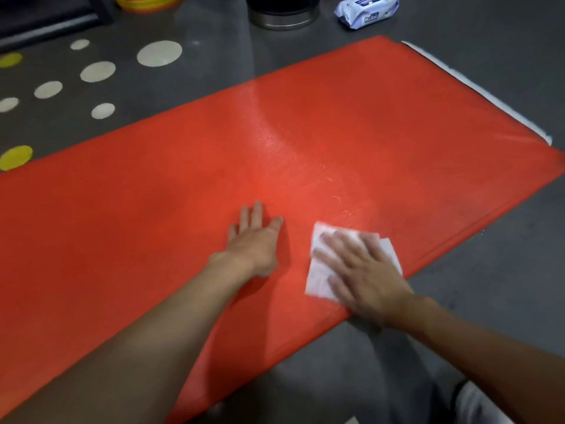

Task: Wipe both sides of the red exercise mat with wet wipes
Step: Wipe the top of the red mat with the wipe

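The red exercise mat (189,185) lies flat on a grey floor, running from the lower left to the upper right. A wet sheen shows on its middle. My left hand (255,243) rests flat on the mat with fingers straight. Just to its right, my right hand (359,270) presses a white wet wipe (319,278) onto the mat near the near edge, fingers spread; the hand is motion-blurred. The wipe is partly hidden under my palm.
A pack of wet wipes (367,10) lies on the floor beyond the mat. A dark round metal-based container (281,12) stands at the top. White and yellow dots (159,53) mark the floor at left. A white strip (477,90) edges the mat's far end.
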Demonstrator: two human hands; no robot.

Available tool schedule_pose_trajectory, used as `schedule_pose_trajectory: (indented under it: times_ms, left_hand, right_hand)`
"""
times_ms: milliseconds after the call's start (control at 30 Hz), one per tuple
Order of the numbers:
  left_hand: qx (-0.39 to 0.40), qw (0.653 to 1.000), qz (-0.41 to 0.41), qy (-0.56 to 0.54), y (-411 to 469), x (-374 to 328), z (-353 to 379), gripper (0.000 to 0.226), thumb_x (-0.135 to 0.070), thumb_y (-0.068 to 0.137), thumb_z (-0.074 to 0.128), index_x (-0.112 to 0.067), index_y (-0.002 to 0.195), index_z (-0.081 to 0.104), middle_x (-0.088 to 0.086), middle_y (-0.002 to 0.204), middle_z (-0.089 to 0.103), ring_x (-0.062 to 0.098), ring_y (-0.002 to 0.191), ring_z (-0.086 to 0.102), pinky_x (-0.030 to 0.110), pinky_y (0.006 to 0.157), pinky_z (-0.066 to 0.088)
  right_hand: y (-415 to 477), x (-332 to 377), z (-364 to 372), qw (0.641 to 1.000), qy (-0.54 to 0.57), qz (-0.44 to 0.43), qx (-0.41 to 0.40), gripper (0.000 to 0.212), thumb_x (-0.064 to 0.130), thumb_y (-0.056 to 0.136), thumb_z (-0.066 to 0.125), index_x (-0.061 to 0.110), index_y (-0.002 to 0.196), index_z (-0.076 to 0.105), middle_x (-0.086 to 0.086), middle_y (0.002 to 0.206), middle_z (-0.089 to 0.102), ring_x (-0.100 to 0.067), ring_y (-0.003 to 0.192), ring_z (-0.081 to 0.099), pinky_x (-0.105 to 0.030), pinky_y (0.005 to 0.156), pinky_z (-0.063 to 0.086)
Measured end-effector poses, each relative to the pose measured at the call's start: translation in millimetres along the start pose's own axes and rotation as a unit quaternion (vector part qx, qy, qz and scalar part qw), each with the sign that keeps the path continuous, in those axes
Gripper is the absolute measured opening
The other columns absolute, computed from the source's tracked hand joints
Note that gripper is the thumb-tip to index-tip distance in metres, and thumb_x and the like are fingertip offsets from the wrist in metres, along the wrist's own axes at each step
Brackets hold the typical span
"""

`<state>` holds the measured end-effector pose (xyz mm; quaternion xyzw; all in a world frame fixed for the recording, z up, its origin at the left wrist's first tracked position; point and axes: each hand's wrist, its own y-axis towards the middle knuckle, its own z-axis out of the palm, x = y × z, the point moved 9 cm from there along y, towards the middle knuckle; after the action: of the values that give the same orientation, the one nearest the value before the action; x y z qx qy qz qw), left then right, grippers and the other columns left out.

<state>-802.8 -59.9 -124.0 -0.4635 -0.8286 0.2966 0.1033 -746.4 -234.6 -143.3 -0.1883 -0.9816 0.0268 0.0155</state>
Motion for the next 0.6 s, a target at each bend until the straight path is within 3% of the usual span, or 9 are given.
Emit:
schedule_pose_trajectory:
  times_ms: [67, 133, 200, 267, 300, 400, 467, 533, 600]
  left_hand:
    - [0.013, 0.998, -0.050, -0.028, -3, 20, 5, 0.095, -0.033, 0.092, 0.063, -0.034, 0.155, -0.008, 0.013, 0.158, -0.030, 0.040, 0.147, -0.020, 0.067, 0.114, 0.007]
    - [0.013, 0.996, -0.067, -0.049, -4, 27, 11, 0.099, -0.040, 0.092, 0.063, -0.029, 0.156, -0.012, 0.012, 0.159, -0.029, 0.038, 0.148, -0.019, 0.070, 0.113, 0.010]
    - [-0.012, 0.996, -0.065, -0.057, -3, 31, 6, 0.100, -0.040, 0.089, 0.067, -0.024, 0.157, -0.005, 0.009, 0.162, -0.019, 0.036, 0.150, -0.011, 0.068, 0.112, 0.015]
    - [-0.046, 0.995, -0.063, -0.057, -4, 41, -6, 0.097, -0.035, 0.084, 0.072, -0.021, 0.156, 0.009, 0.008, 0.163, -0.002, 0.034, 0.149, 0.004, 0.062, 0.112, 0.023]
    - [-0.055, 0.995, -0.067, -0.052, -3, 50, -9, 0.097, -0.035, 0.082, 0.074, -0.021, 0.156, 0.012, 0.010, 0.162, 0.003, 0.035, 0.148, 0.009, 0.059, 0.113, 0.026]
    - [-0.027, 0.989, -0.124, -0.074, -6, 78, 2, 0.107, -0.045, 0.082, 0.074, -0.031, 0.156, -0.003, 0.012, 0.162, -0.016, 0.038, 0.149, -0.010, 0.067, 0.113, 0.013]
    - [-0.023, 0.986, -0.135, -0.096, -7, 82, 6, 0.107, -0.045, 0.082, 0.074, -0.038, 0.154, -0.005, 0.009, 0.161, -0.022, 0.040, 0.148, -0.016, 0.075, 0.108, 0.011]
    - [-0.033, 0.986, -0.132, -0.100, -5, 82, 2, 0.108, -0.045, 0.079, 0.078, -0.038, 0.154, 0.001, 0.009, 0.162, -0.015, 0.042, 0.148, -0.010, 0.076, 0.107, 0.015]
    - [-0.042, 0.987, -0.129, -0.089, -6, 84, -3, 0.108, -0.049, 0.074, 0.080, -0.040, 0.152, 0.005, 0.008, 0.161, -0.005, 0.042, 0.148, -0.001, 0.074, 0.106, 0.021]
  right_hand:
    - [3, -23, 0, 0.989, 0.035, 0.140, -0.004, 0.060, 0.043, 0.099, 0.021, 0.025, 0.155, 0.025, -0.004, 0.164, 0.018, -0.024, 0.151, 0.016, -0.051, 0.118, 0.008]
    - [5, 12, 6, 0.983, 0.053, 0.176, -0.011, 0.063, 0.043, 0.098, 0.021, 0.018, 0.156, 0.023, -0.009, 0.164, 0.014, -0.029, 0.151, 0.011, -0.055, 0.117, 0.006]
    - [1, 67, 6, 0.998, 0.044, 0.050, 0.001, 0.062, 0.044, 0.098, 0.028, 0.017, 0.154, 0.031, -0.010, 0.163, 0.018, -0.031, 0.151, 0.016, -0.057, 0.116, 0.013]
    - [0, 69, 4, 0.997, 0.021, -0.076, 0.013, 0.057, 0.045, 0.099, 0.031, 0.025, 0.152, 0.034, -0.005, 0.162, 0.023, -0.026, 0.150, 0.020, -0.052, 0.117, 0.015]
    - [5, 56, 1, 0.996, 0.007, -0.088, 0.007, 0.055, 0.045, 0.099, 0.031, 0.029, 0.152, 0.035, -0.002, 0.162, 0.025, -0.023, 0.150, 0.021, -0.050, 0.117, 0.015]
    - [22, 12, -2, 0.995, 0.032, 0.089, -0.005, 0.058, 0.043, 0.098, 0.026, 0.025, 0.152, 0.035, -0.002, 0.162, 0.025, -0.024, 0.150, 0.023, -0.052, 0.116, 0.014]
    - [24, 38, 5, 0.989, 0.056, 0.137, -0.003, 0.062, 0.043, 0.097, 0.027, 0.016, 0.152, 0.034, -0.010, 0.162, 0.022, -0.030, 0.150, 0.020, -0.057, 0.115, 0.014]
    - [19, 81, 6, 0.998, 0.050, 0.029, 0.001, 0.063, 0.045, 0.098, 0.030, 0.016, 0.153, 0.034, -0.012, 0.162, 0.022, -0.032, 0.150, 0.018, -0.058, 0.115, 0.015]
    - [23, 80, 4, 0.996, 0.024, -0.082, 0.011, 0.058, 0.047, 0.099, 0.030, 0.024, 0.152, 0.035, -0.005, 0.162, 0.023, -0.026, 0.150, 0.019, -0.053, 0.117, 0.015]
